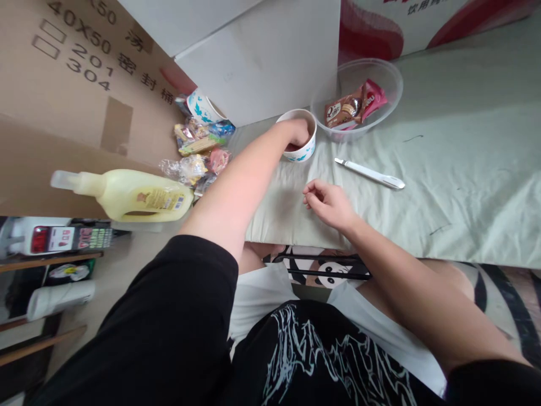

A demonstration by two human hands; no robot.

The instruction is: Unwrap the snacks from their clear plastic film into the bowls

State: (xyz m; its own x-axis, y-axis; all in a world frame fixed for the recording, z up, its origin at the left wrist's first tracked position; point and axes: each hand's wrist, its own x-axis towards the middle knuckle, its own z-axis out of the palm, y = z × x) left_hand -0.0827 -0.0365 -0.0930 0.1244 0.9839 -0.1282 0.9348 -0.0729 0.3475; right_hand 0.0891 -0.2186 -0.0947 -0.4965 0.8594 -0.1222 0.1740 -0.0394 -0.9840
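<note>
My left hand (pixel 299 133) reaches down into a white paper tub (pixel 305 153) with a blue leaf print. Its fingers are hidden inside the tub, so whether they hold anything does not show. My right hand (pixel 332 204) hovers over or rests on the pale green cloth, in front of the tub, with its fingers loosely curled in and nothing visible in them. To the right of the tub stands a clear plastic bowl (pixel 393 107) with a brown snack packet (pixel 344 113) and a pink packet (pixel 373 97) in it. A slim, white-handled knife-like tool (pixel 372 173) lies on the cloth.
Wrapped snacks (pixel 198 138) and a second paper tub (pixel 203 107), lying tilted, are at the left beside a cardboard box (pixel 139 107). A yellow pump bottle (pixel 143 194) lies near my left arm. White boxes (pixel 262 62) stand along the back.
</note>
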